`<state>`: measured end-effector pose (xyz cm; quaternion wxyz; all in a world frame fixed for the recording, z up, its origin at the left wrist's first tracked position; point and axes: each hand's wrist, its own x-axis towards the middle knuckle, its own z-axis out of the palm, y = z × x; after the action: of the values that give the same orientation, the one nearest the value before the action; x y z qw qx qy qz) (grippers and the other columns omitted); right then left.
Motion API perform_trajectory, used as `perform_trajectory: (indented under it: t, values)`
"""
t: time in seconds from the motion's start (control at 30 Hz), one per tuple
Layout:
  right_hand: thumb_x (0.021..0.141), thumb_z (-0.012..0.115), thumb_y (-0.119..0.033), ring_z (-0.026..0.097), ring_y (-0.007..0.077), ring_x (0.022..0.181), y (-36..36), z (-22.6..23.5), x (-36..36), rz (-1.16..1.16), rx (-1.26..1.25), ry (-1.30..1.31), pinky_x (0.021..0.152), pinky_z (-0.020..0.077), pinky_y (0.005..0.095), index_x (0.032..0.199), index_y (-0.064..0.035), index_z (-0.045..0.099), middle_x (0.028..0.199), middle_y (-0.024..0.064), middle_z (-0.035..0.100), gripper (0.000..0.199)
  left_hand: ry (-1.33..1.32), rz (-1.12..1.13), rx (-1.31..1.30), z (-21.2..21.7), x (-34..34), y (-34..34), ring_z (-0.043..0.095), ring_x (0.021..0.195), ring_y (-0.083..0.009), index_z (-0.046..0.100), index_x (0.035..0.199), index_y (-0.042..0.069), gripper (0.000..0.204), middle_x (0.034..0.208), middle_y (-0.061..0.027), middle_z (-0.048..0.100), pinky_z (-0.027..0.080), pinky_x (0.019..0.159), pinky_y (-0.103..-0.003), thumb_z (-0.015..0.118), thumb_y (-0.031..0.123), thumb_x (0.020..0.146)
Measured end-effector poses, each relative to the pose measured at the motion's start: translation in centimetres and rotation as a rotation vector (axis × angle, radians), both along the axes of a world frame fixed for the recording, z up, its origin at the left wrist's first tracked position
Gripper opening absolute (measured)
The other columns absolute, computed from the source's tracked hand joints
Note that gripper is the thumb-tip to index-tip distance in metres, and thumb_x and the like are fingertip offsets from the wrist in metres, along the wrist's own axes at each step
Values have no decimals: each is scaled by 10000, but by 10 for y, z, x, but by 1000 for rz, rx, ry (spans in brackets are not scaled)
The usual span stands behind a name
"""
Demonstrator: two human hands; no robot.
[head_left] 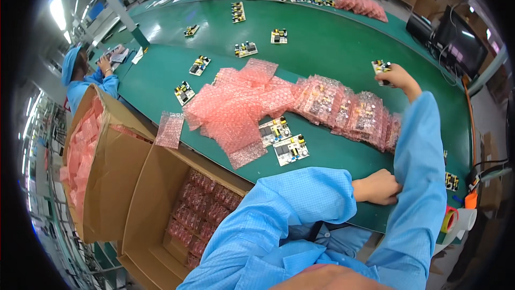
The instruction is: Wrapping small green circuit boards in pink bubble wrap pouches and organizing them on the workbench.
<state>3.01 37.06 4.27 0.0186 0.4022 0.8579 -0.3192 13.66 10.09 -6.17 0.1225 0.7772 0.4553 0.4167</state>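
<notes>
My right hand (399, 78) is raised over the far right of the green table, its fingers closed on the edge of a small circuit board (381, 70). Down by the near edge, my left hand (377, 187) is curled against my right sleeve (421, 150); its fingertips are partly hidden there, and what they hold, if anything, does not show. Between the arms and the table's middle lies a row of circuit boards in pink bubble bags (343, 107). Flat pink bubble bags (230, 102) are heaped left of it, with two bare circuit boards (291, 150) beside them.
More bare boards (245, 49) are scattered over the table. A cardboard box (145, 204) of bagged boards stands at the near left, beside another carton (80, 172) of pink bags. Tape rolls (465, 219) sit at the right edge, below a monitor (464, 43). Co-workers sit around.
</notes>
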Motion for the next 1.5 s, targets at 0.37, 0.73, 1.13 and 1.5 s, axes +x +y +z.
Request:
perform_trajectory:
  t: [0.37,0.73,1.13,1.5]
  values:
    - [705,716,-101,489,210,1189,-200,49,231,177,194,464,1030,401,332,1447,-12,378,1313,128,488,820,-192,189,93,14,-31,-9,595,555,-381,586,641,73,209,579,-148,584,471,542,-478,650,217,779]
    - [759,705,-12,541,166,937,-256,-76,271,-59,-133,545,807,480,289,1464,-98,384,1166,92,515,779,-699,626,154,17,-48,-86,498,466,-277,510,694,23,293,549,-130,493,376,478,-396,623,159,928]
    - [779,772,-96,509,239,1133,-257,-97,264,-145,97,749,1007,404,350,1468,-82,382,1307,116,481,791,215,1715,-217,44,-143,-242,522,1157,-370,562,1170,30,453,1166,-182,578,447,925,-501,697,131,750]
    - [806,783,-102,511,230,1130,-256,-100,262,-207,34,755,994,418,353,1467,-80,365,1297,122,482,782,214,1802,-199,7,-184,-263,536,1074,-377,598,1204,92,472,1109,-158,602,456,900,-502,726,267,785]
